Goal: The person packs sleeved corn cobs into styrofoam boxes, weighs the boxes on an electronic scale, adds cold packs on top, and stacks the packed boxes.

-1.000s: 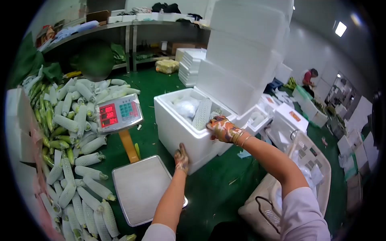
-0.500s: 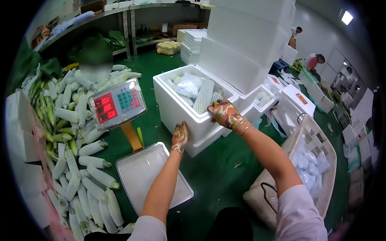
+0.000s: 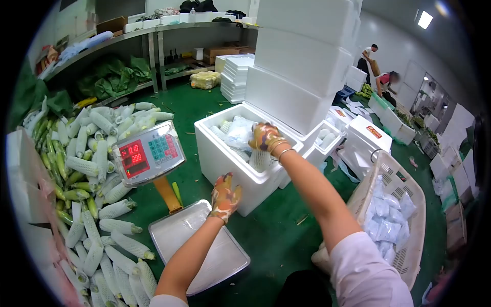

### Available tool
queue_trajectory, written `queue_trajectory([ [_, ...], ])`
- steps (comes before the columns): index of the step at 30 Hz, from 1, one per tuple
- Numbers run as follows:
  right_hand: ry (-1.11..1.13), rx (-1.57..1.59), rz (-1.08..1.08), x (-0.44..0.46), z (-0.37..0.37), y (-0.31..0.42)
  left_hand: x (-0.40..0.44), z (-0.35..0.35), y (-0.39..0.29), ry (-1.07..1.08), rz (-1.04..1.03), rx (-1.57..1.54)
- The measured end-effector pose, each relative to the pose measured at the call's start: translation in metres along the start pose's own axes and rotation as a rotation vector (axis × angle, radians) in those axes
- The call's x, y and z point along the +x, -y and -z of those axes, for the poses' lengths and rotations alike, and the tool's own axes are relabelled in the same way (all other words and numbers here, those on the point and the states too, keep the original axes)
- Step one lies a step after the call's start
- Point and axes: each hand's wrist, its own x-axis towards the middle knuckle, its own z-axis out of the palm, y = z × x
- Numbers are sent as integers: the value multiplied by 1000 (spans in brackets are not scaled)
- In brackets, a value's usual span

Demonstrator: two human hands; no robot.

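In a patterned glove, my right hand [image 3: 266, 137] reaches over the open white foam box [image 3: 225, 162], its bent fingers at the edge of an ice pack [image 3: 239, 133] inside; what the fingertips grip is hidden. A net-wrapped vegetable [image 3: 260, 160] lies below that hand in the box. My left hand [image 3: 225, 197], also gloved, is raised with fingers apart before the box's near wall, above the metal scale platform [image 3: 204, 256]. Left of the box stands the scale's lit red display [image 3: 134, 157].
Net-wrapped vegetables [image 3: 123, 244] are heaped at left. A crate [image 3: 414, 240] of ice packs [image 3: 388, 231] stands at right. Tall foam boxes [image 3: 296, 66] rise behind the open box, beside stacked lids [image 3: 235, 79]. Two people [image 3: 387, 82] [image 3: 366, 59] are in the background.
My right hand has moved from the box's near right rim inward over the ice pack. My left hand has come off the box's near wall and spread its fingers.
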Motion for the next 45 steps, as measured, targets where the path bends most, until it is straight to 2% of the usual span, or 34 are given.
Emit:
queue_trajectory([
  [1, -15, -46, -9, -18, 5, 10, 2, 17, -18, -150, -104, 60],
  [4, -159, -71, -106, -9, -23, -2, 36, 49, -42, -202, -284, 97],
  [6, -214, -204, -99, -14, -34, -15, 84, 31, -37, -227, -392, 56],
  [7, -172, -126, -142, -18, -41, -21, 110, 18, -35, -194, -424, 128],
  [8, -134, -56, -184, -22, -43, -28, 134, 2, -38, -93, -276, 144],
  [9, -98, 9, -226, -25, -46, -35, 148, -3, -48, -104, -172, 234],
  [11, -309, 28, -280, -23, -63, -30, 168, -1, -65, 175, -10, 390],
  [14, -460, 23, -115, 1, -68, -33, 184, 6, -56, 323, -12, 276],
  [15, -469, -36, -43, 8, -71, -38, 185, 4, -38, 269, -62, 199],
  [17, -403, 228, -130, 11, -59, -25, 184, -6, -21, 275, -124, 192],
  [18, -401, -7, -103, 45, -97, -40, 187, -17, -20, 263, -103, 234],
  [19, -391, -124, 42, 53, -107, -56, 189, -30, -22, 247, -60, 275],
  [21, -571, 92, 169, 55, -128, -73, 178, -44, -24, 111, -93, 209],
  [23, -283, -68, 220, 79, -130, -90, 172, -50, -26, 89, -12, 240],
  [24, -137, -228, 276, 94, -132, -97, 167, -28, -34, 215, 11, 365],
  [25, -89, -346, 328, 107, -134, -108, 162, -9, -37, 299, 17, 319],
  [26, -11, -330, 338, 87, -111, -94, 138, 3, -39, 184, -7, 290],
  [27, -474, -272, 303, 95, -142, -114, 120, 15, -27, 277, -56, 251],
  [28, -738, 49, 249, 94, -147, -127, 78, 62, -28, 397, -87, 147],
  [29, -896, 149, 265, 77, -136, -112, 8, 124, -19, 504, -105, 25],
  [30, -1031, 177, 305, 54, -120, -83, -57, 175, -7, 423, -100, -14],
  [32, -1124, 286, 430, -16, -90, -7, -197, 268, 10, 48, 38, 148],
  [33, -974, 383, 473, -70, -75, 40, -274, 309, 12, -180, 196, 311],
  [34, -836, 500, 605, -100, -77, 67, -355, 343, 6, -421, 434, 544],
  [35, -647, 575, 588, -126, -83, 83, -435, 367, -9, -653, 724, 806],
  [36, -585, 570, 796, -127, -101, 87, -515, 380, -30, -844, 1041, 1053],
  [37, -339, 897, 726, -140, -124, 108, -588, 377, -53, -977, 1348, 1259],
  [38, -215, 847, 652, -173, -120, 143, -653, 359, -75, -1058, 1643, 1366],
  [39, -124, 796, 720, -190, -125, 172, -731, 322, -82, -1214, 1685, 1399],
  [40, -46, 744, 776, -204, -132, 202, -774, 287, -76, -1281, 1899, 1132],
  [41, 38, 840, 703, -217, -140, 237, -803, 261, -64, -1319, 2079, 829],
  [42, 118, 892, 735, -236, -128, 269, -829, 250, -52, -1264, 2093, 640],
  [44, 116, 935, 890, -255, -106, 308, -855, 260, -16, -1726, 1781, 154],
  [45, 84, 926, 982, -259, -95, 323, -799, 295, -32, -1330, 1665, 828],
])
